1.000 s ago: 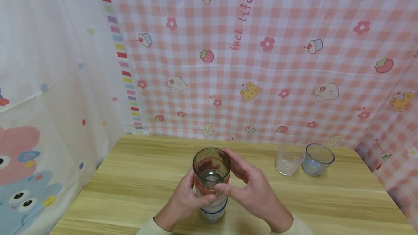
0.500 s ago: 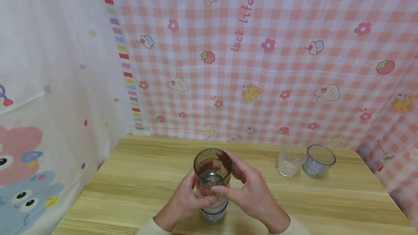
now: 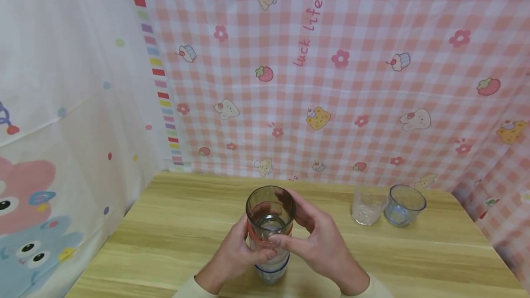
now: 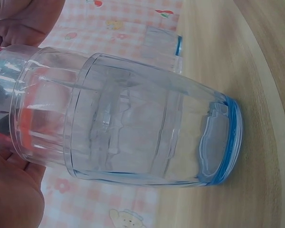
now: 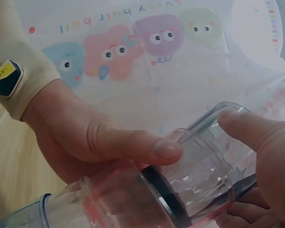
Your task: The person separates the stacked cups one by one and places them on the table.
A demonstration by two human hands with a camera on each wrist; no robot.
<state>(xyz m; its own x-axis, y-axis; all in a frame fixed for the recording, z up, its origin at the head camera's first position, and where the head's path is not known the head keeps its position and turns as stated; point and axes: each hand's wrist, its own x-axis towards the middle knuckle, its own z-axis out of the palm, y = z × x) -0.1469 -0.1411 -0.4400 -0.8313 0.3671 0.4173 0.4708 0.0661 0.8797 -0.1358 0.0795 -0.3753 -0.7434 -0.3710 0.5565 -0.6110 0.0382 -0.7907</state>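
Note:
Several drinking glasses stand nested in one tall stack on the table. A smoky grey glass [image 3: 265,199] is on top, with a red-tinted glass [image 3: 253,239] beneath it. At the bottom is a clear glass with a blue rim and bluish base [image 4: 123,118], which rests on the tabletop. My left hand [image 3: 237,251] grips the stack round the red-tinted glass, thumb in front. My right hand [image 3: 322,239] holds the grey glass between thumb and fingers; its fingers are partly hidden behind the glass. In the right wrist view, the right thumb [image 5: 244,128] lies near the grey rim.
To the right, near the back of the wooden table [image 3: 165,233], stand a clear glass [image 3: 366,208] and a bluish short glass [image 3: 403,208], side by side. A pink checked cloth [image 3: 290,95] hangs behind, a white patterned cloth [image 3: 91,105] at the left.
The grey glass is at most slightly raised in the stack. Both hands keep their grip in nearly the same place; the view has shifted a little.

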